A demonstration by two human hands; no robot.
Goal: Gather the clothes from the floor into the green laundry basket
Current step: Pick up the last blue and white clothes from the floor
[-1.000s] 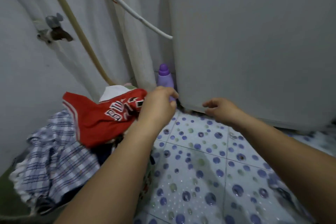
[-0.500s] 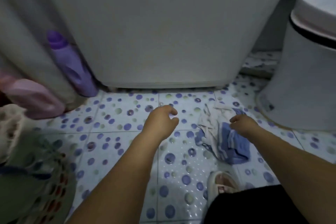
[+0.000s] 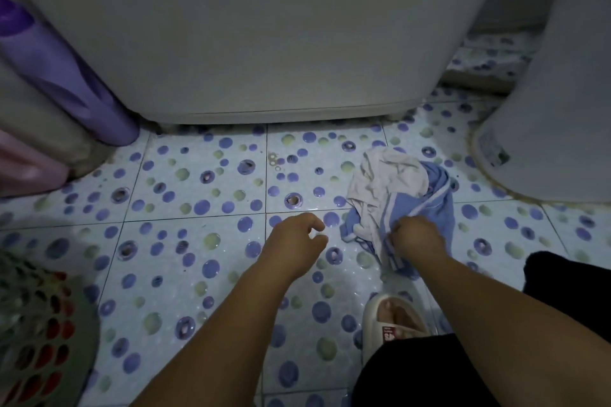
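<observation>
A crumpled blue garment with white stripes (image 3: 429, 208) lies on the spotted floor tiles, with a white cloth (image 3: 386, 178) bunched on top of it. My right hand (image 3: 415, 236) grips the near edge of the blue garment, fingers curled into the fabric. Just left of the pile, my left hand (image 3: 294, 243) hovers over the tiles with loosely curled fingers and holds nothing. The green laundry basket (image 3: 36, 340) shows its perforated wall at the bottom left corner, with red cloth visible through the holes.
A white washing machine (image 3: 264, 43) fills the back. A purple bottle (image 3: 66, 76) and a pink bottle (image 3: 23, 168) stand at the left. A white toilet base (image 3: 555, 142) is at the right. My slippered foot (image 3: 393, 324) is near the pile.
The view swung from the basket's clothes to the floor pile. My right hand came down onto the blue garment and gripped it; my left hand let go of the red jersey and followed.
</observation>
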